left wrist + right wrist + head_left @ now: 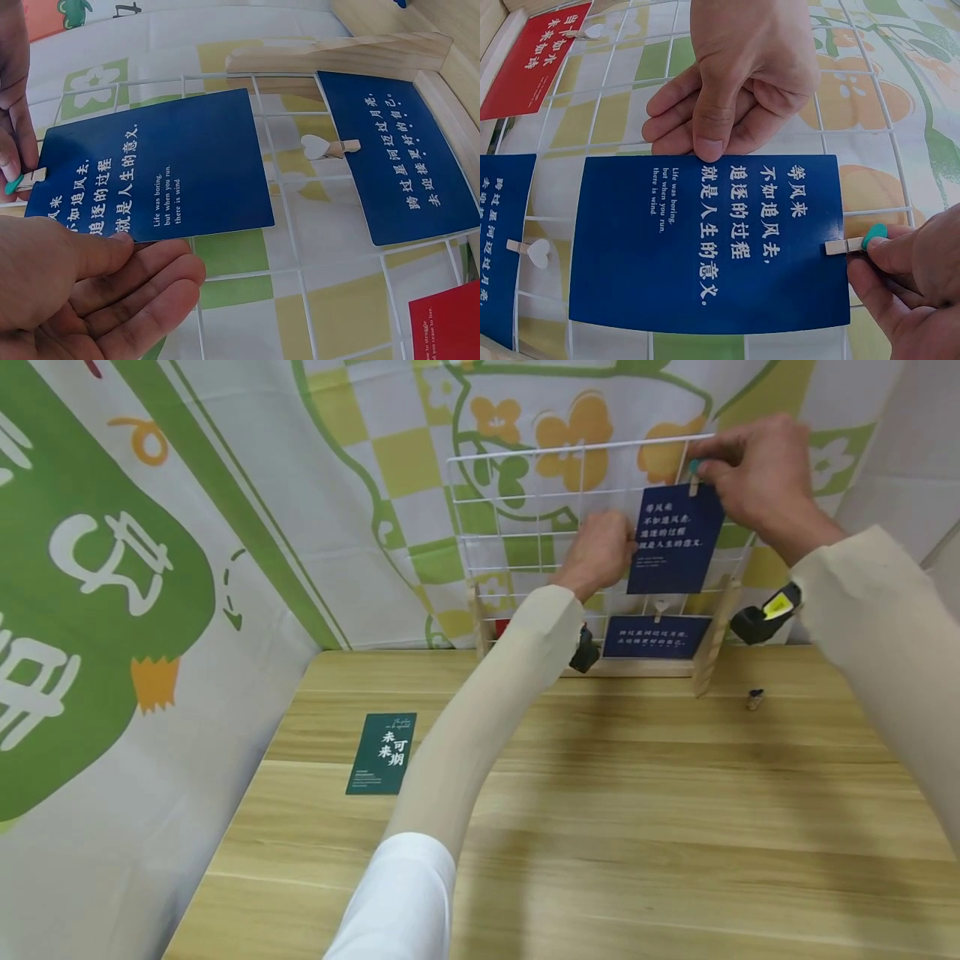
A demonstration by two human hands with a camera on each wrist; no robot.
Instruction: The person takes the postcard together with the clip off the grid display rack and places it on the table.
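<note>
Evidently steadied from two sides, a tall navy card with white lettering (675,539) stands before the white wire grid (540,451), toward the grid's three o'clock. The right hand (768,468), at the card's two o'clock, pinches a small wooden clothespin with a teal heart (844,246), set over the card's top edge, presumably to hang it; whether the pin also grips wire cannot be told. The left hand (602,552), at nine o'clock, pinches the side edge, probably to keep the card straight. The hands are apart. At six o'clock, a wide navy card (657,637) hangs by a white-heart clothespin (526,251); at eight, a red card (532,60). A dark green card (378,756) lies flat on the wood-grain table (600,860), at the grid's eight o'clock.
</note>
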